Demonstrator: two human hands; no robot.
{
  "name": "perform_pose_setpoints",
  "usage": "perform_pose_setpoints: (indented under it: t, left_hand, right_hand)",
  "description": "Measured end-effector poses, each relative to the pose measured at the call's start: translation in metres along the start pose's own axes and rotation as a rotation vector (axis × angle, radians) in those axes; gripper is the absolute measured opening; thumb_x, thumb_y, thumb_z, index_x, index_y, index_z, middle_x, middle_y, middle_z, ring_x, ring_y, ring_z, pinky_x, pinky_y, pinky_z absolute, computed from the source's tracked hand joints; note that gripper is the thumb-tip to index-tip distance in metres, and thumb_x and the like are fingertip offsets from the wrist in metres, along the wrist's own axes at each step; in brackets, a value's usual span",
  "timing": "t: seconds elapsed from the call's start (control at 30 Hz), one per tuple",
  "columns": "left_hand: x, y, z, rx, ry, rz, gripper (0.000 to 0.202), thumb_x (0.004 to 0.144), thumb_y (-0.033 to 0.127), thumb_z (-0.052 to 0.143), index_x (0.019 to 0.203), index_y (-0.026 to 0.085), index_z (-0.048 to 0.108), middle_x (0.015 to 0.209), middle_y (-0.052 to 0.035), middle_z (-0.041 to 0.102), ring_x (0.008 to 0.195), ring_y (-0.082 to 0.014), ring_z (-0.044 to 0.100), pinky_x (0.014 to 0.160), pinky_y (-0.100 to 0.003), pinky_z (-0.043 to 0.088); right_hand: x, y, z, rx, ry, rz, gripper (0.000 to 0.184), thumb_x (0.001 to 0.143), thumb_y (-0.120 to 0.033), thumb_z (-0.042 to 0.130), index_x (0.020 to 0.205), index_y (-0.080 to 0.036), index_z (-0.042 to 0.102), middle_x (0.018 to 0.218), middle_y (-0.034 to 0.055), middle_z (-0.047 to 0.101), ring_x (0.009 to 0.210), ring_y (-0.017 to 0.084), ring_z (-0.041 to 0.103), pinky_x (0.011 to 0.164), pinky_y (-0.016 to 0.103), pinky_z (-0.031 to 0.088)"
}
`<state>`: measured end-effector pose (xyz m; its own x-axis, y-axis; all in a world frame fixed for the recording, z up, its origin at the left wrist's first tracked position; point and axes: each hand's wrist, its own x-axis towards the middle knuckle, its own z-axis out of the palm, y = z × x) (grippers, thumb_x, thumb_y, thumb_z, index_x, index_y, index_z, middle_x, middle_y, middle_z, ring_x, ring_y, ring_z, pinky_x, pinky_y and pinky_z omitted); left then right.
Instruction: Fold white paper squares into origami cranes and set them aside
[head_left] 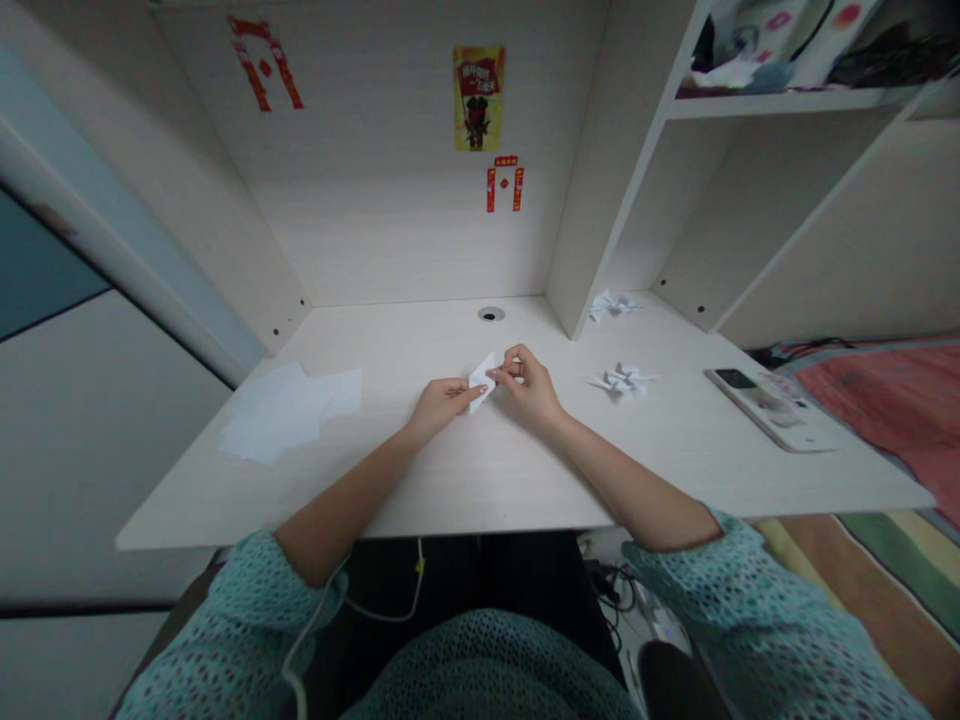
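A small folded piece of white paper (pixel 481 380) is held between both hands just above the pale wooden desk (pixel 480 470). My left hand (pixel 441 402) pinches its lower left edge with fingers closed. My right hand (pixel 529 382) pinches its right side with thumb and fingertips. Both forearms reach in from the front edge of the desk.
A loose stack of white paper sheets (pixel 289 410) lies at the left. Two folded paper figures (pixel 622 380) (pixel 611 304) sit to the right. A white phone (pixel 769 407) lies at the far right. A cable hole (pixel 491 314) is behind. A shelf divider (pixel 592 230) stands at the right.
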<state>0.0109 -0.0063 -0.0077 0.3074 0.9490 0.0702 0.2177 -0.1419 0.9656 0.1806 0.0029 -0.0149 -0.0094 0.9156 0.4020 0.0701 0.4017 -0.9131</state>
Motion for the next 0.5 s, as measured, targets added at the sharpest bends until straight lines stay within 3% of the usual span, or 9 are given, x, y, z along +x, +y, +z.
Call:
perform_pose_setpoints:
  t: [0.17,0.33,0.5]
  left_hand:
    - [-0.0001,-0.0011,0.0012,0.003,0.021,0.000,0.040,0.064,0.054,0.065,0.055,0.016,0.057,0.048,0.0039,0.042,0.046,-0.0079,0.034,0.047,-0.023,0.020]
    - [-0.0010,0.0007,0.0033,0.026,0.063,0.062,0.041,0.064,0.053,0.065,0.051,0.016,0.051,0.047,0.0050,0.040,0.046,-0.0075,0.032,0.047,-0.023,0.020]
    - [-0.0013,-0.0021,0.0050,0.035,0.070,0.073,0.039,0.067,0.049,0.065,0.052,0.016,0.050,0.048,0.0050,0.042,0.046,-0.0076,0.034,0.047,-0.022,0.021]
  right_hand:
    - [0.0000,0.0026,0.0033,0.130,-0.029,0.091,0.034,0.065,-0.042,0.068,0.076,-0.024,0.042,0.055,-0.0063,0.058,0.051,0.012,0.052,0.054,0.024,0.037]
    - [-0.0009,0.0036,0.0072,0.245,-0.040,0.135,0.044,0.055,-0.038,0.077,0.076,-0.024,0.041,0.058,-0.0051,0.062,0.052,0.013,0.055,0.053,0.024,0.038]
    - [-0.0005,0.0061,0.0074,0.243,-0.019,0.129,0.036,0.060,-0.038,0.072,0.075,-0.024,0.043,0.056,-0.0065,0.055,0.051,0.011,0.050,0.054,0.024,0.036]
